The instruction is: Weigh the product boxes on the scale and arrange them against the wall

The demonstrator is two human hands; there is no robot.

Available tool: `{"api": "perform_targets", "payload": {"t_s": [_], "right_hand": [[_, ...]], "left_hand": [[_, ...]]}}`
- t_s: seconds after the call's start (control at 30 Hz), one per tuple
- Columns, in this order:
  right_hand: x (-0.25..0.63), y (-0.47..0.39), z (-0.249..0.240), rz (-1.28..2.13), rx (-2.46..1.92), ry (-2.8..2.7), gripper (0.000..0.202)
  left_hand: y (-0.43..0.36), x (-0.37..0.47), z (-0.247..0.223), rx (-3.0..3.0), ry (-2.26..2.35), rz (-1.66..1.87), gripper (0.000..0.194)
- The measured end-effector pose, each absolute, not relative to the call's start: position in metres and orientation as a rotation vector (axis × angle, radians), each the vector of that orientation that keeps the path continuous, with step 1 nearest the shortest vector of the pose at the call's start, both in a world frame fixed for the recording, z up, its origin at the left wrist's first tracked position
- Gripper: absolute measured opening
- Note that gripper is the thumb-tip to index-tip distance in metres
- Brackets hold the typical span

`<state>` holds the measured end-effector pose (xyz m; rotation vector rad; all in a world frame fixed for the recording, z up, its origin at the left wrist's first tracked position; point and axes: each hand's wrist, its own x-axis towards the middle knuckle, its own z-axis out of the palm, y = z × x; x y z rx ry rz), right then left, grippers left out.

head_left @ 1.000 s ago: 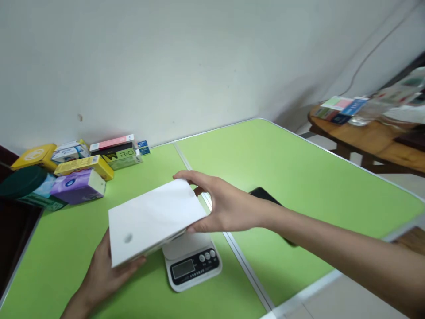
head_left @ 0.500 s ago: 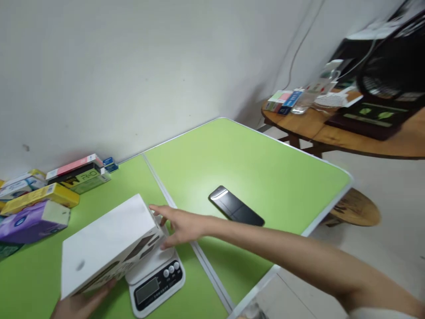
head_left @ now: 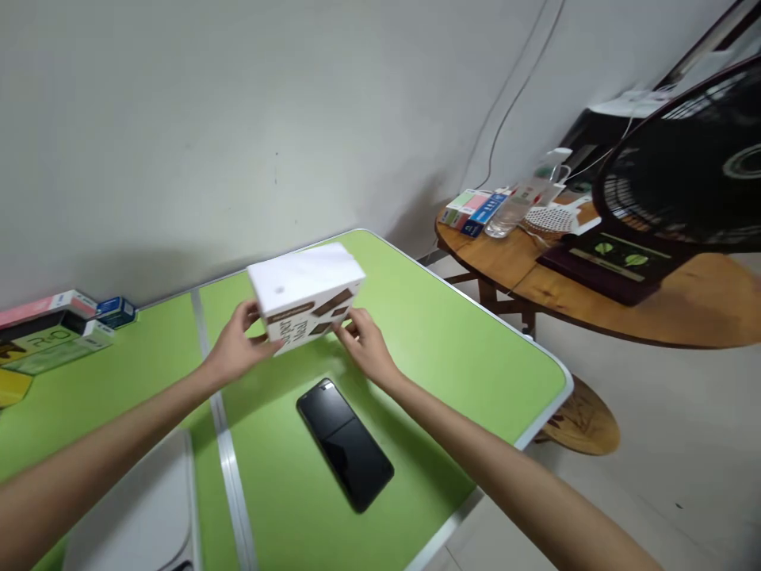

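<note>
1 white box point(head_left: 306, 289) in the grasp of left hand point(head_left: 238, 346) and right hand point(head_left: 365, 346) — apparently above the table point(head_left: 455, 361).

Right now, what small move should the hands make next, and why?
Probably ease the white rectangular box with brown print straight down onto the green tabletop: the left hand holds its left end, the right hand its lower right corner, the box seems raised, and the black rectangular phone lies nearer the person.

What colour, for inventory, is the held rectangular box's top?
The box top is white; head view best.
</note>
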<state>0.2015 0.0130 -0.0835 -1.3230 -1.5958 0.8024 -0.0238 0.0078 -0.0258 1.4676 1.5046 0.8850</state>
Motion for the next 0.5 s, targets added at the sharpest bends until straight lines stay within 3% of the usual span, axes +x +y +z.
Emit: {"api": "perform_targets", "payload": {"t_s": [0.23, 0.5], "right_hand": [[0.257, 0.146, -0.114, 0.728, -1.480, -1.258, 0.049], [0.268, 0.291, -0.125, 0.710, -1.491, -1.299, 0.048]], "left_hand": [[0.170, 0.074, -0.071, 1.469, 1.438, 0.967, 0.076], [0.301, 0.098, -0.115, 1.265, 1.402, 1.164, 0.080]]}}
